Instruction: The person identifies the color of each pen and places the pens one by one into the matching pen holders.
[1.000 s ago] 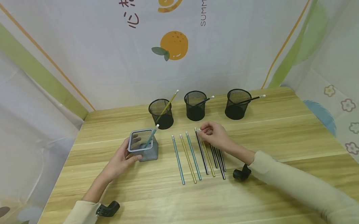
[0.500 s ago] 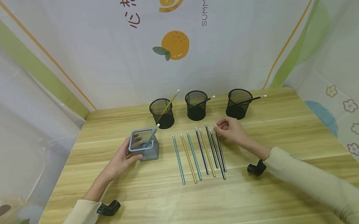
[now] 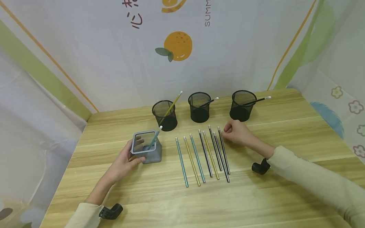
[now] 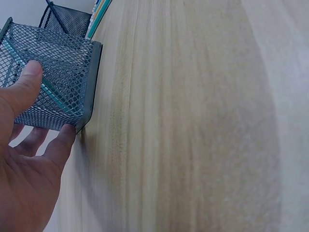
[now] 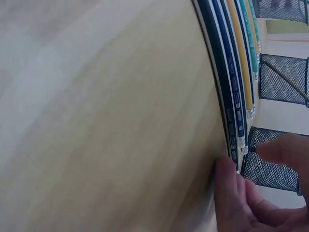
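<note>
White printed cloth (image 3: 106,73) hangs at 12 o'clock, behind the far edge of a wooden table (image 3: 163,211). Eight pencils (image 3: 205,153), teal, yellow and dark, lie side by side mid-table, long axes close to a 12-to-6 line and white eraser ends aimed at about half past eleven; the last two dark ones toward 3 o'clock draw together at their near ends. Beside the eraser end of the outermost dark pencil (image 3: 223,149) is the right hand (image 3: 239,133), its thumb and forefinger spread, not pinching; whether a fingertip touches that pencil I cannot tell. Toward 9 o'clock, the left hand (image 3: 123,163) grips a grey square cup (image 3: 153,156), thumb and fingers curled round its mesh. One teal pencil (image 3: 155,136) leans over that cup's rim toward 1 o'clock. Three black round cups (image 3: 199,117) stand near the far edge, the leftmost with a yellow pencil (image 3: 173,105) leaning to 1, the others with dark pencils (image 3: 257,102) leaning between 2 and 3. Wood shows between the grey cup and the row, in a narrow band before the black cups, and broadly toward 6 o'clock.
</note>
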`<action>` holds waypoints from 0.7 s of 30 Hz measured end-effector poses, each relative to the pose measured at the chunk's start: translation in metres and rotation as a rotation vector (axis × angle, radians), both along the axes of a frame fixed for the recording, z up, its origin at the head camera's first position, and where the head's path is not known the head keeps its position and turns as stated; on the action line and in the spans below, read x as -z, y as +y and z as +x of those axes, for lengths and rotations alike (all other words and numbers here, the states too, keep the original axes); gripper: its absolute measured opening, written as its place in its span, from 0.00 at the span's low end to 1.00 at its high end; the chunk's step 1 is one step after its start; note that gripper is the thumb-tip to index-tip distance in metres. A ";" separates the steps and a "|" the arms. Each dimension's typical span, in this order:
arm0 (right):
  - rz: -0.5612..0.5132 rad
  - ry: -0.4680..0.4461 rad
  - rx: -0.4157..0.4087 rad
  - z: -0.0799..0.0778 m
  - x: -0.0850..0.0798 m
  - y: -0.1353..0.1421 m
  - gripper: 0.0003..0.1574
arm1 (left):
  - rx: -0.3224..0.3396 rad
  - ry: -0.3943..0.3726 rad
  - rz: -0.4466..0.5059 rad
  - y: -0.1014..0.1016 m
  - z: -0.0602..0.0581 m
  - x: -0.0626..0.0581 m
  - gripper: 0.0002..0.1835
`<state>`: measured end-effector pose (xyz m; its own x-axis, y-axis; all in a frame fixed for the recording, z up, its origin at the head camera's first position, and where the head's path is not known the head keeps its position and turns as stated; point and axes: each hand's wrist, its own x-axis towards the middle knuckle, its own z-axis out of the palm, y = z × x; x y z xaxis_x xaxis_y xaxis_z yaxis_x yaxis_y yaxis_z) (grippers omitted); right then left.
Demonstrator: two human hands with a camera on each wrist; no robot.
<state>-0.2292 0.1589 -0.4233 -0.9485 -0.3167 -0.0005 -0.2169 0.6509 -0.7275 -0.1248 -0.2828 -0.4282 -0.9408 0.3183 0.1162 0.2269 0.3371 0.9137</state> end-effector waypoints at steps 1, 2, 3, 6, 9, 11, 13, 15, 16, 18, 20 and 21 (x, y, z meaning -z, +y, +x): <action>0.024 0.009 -0.012 -0.001 0.000 0.000 0.10 | 0.000 0.001 0.001 0.000 0.000 0.000 0.42; 0.043 0.014 -0.024 -0.002 -0.001 -0.001 0.09 | 0.001 0.001 0.002 0.000 0.000 0.000 0.42; 0.061 0.017 -0.033 -0.002 -0.001 -0.002 0.09 | 0.001 0.001 0.003 0.000 0.000 -0.001 0.42; 0.102 0.007 -0.054 -0.004 -0.003 -0.005 0.12 | 0.002 0.000 0.005 0.000 0.000 -0.001 0.42; 0.159 -0.001 -0.067 -0.006 -0.005 -0.009 0.19 | 0.001 0.002 0.002 0.000 0.000 -0.001 0.42; 0.188 -0.015 -0.069 -0.007 -0.007 -0.011 0.22 | 0.001 0.001 0.001 0.000 0.000 -0.001 0.42; 0.211 -0.034 -0.075 -0.008 -0.009 -0.013 0.23 | 0.001 -0.001 0.003 0.000 0.000 0.000 0.42; 0.221 -0.054 -0.085 -0.008 -0.011 -0.014 0.23 | 0.002 -0.005 0.007 0.000 0.000 0.000 0.42; 0.224 -0.060 -0.091 -0.008 -0.012 -0.015 0.23 | 0.003 -0.008 0.009 0.000 0.000 0.001 0.42; 0.224 -0.082 -0.100 -0.008 -0.013 -0.016 0.22 | 0.003 -0.010 0.012 -0.001 0.000 0.001 0.42; 0.225 -0.090 -0.102 -0.009 -0.014 -0.016 0.20 | 0.004 -0.008 0.012 -0.001 0.000 0.001 0.42; 0.226 -0.093 -0.101 -0.009 -0.015 -0.017 0.19 | 0.005 -0.006 0.011 -0.001 0.000 0.001 0.42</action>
